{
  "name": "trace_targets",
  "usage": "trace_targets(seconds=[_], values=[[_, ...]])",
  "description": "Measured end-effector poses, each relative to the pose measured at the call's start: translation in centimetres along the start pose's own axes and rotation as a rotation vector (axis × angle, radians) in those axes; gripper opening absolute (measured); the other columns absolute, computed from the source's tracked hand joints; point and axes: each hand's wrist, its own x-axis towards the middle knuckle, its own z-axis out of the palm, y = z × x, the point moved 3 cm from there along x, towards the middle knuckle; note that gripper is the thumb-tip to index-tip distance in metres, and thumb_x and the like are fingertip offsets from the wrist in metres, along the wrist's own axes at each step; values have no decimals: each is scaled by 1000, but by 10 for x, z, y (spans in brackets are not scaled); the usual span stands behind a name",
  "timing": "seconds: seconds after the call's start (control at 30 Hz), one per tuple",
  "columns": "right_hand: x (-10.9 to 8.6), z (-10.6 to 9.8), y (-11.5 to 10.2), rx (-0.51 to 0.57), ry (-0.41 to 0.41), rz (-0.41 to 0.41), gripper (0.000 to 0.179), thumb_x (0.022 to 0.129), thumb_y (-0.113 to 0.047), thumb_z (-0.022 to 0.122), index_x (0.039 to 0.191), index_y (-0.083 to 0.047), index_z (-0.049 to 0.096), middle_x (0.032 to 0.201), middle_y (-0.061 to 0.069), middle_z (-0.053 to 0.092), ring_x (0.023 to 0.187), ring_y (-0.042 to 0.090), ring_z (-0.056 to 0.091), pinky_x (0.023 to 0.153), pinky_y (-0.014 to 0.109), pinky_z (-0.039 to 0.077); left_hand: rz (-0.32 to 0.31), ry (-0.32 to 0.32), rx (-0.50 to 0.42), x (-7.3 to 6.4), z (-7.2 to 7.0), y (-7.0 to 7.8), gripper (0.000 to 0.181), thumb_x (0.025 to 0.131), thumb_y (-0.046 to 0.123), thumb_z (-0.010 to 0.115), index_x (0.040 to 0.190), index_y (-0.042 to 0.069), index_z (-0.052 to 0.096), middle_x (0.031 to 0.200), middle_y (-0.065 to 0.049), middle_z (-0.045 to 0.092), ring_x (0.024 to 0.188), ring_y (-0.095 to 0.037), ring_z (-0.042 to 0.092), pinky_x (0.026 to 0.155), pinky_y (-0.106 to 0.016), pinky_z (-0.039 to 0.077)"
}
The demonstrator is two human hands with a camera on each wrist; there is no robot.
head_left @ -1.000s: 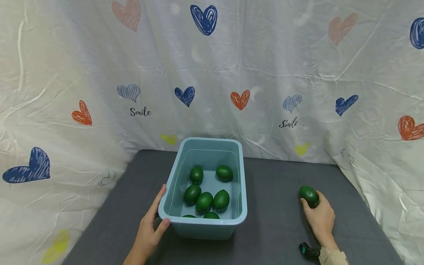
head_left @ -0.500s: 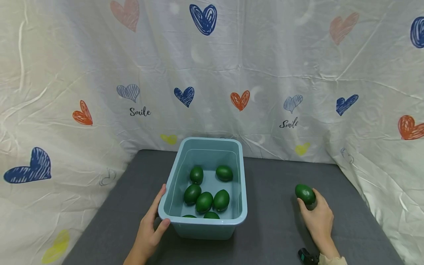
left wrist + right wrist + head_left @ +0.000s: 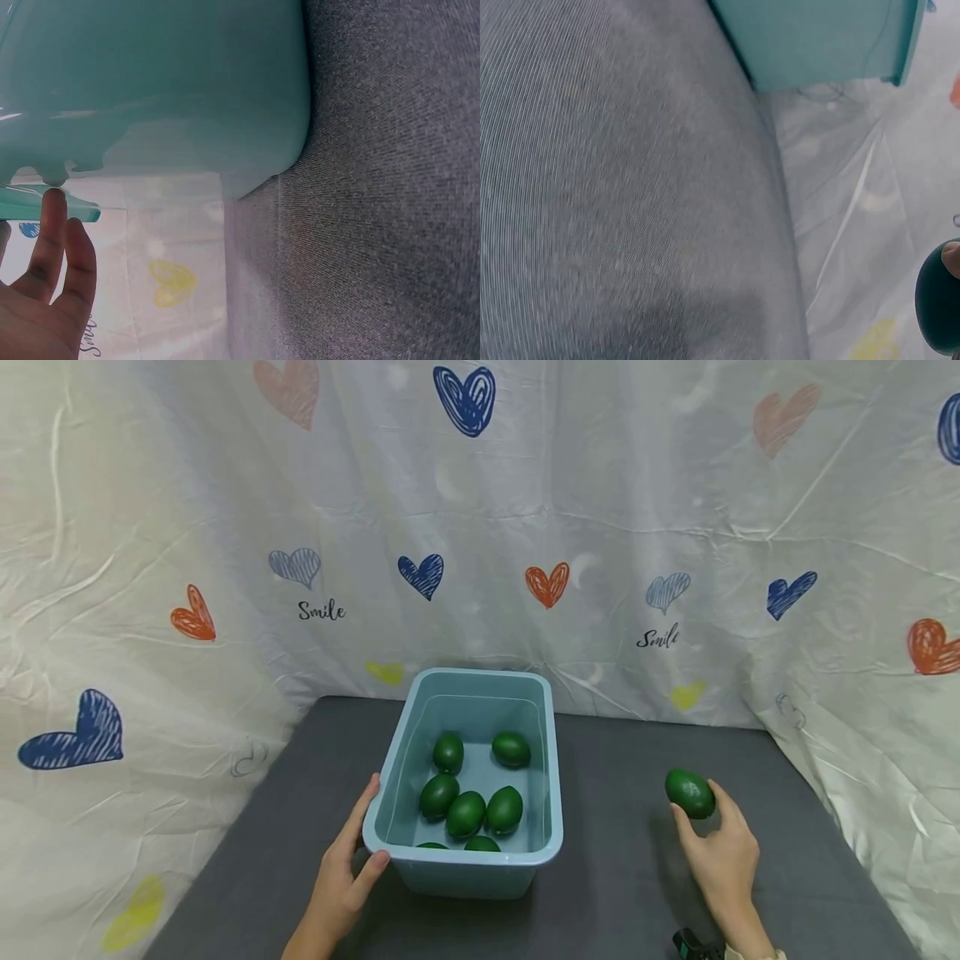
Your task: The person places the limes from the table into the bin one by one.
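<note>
A light blue plastic basin (image 3: 480, 857) stands on the dark table, with several dark green oval fruits (image 3: 465, 814) lying in its bottom. My left hand (image 3: 339, 877) touches the near left corner of the basin, thumb at the front rim and fingers extended along the left side. In the left wrist view, fingertips of the left hand (image 3: 56, 262) meet the basin wall (image 3: 150, 82). To the right of the basin, my right hand (image 3: 723, 856) pinches another green oval fruit (image 3: 690, 793) between thumb and fingers, above the table. Only part of that fruit (image 3: 939, 304) shows in the right wrist view.
Behind the grey cloth-covered table (image 3: 615, 777) hangs a white curtain (image 3: 480, 510) printed with hearts. A black band with a small device (image 3: 693, 945) is at the right wrist. The basin's front wall hides part of the nearest fruits.
My right hand has raised the green oval fruit off the table and shifted it slightly left. The left hand stays at the basin corner.
</note>
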Motion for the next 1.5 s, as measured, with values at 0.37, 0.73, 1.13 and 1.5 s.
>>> trace_targets(seconds=[0.37,0.73,1.13,1.5], values=[[-12,3,-22,71,-21,-8,63,79,-14,94,133,6,68,123,30,71,40,-8,35,50,26,40,3,8,-25,0,2,0,82,97,0,59,170,16,26,174,-7,31,150,1,38,104,-10,37],[-25,15,-44,157,-56,-40,66,77,-9,95,134,8,66,124,32,70,37,-9,32,43,19,35,-15,9,-16,-2,2,-1,83,97,0,59,171,19,25,174,-9,31,150,2,37,104,-9,38],[-28,20,-63,209,-47,-15,66,77,-9,95,134,7,66,125,31,70,35,-8,31,39,18,32,-16,-3,-5,0,2,0,84,97,1,59,171,20,24,173,-13,31,149,3,36,104,-10,37],[-30,17,-93,279,-53,12,66,80,-10,93,138,4,65,127,27,70,32,-8,31,33,17,29,7,28,-43,0,2,4,82,96,0,59,170,18,28,173,-9,33,149,2,39,104,-9,38]])
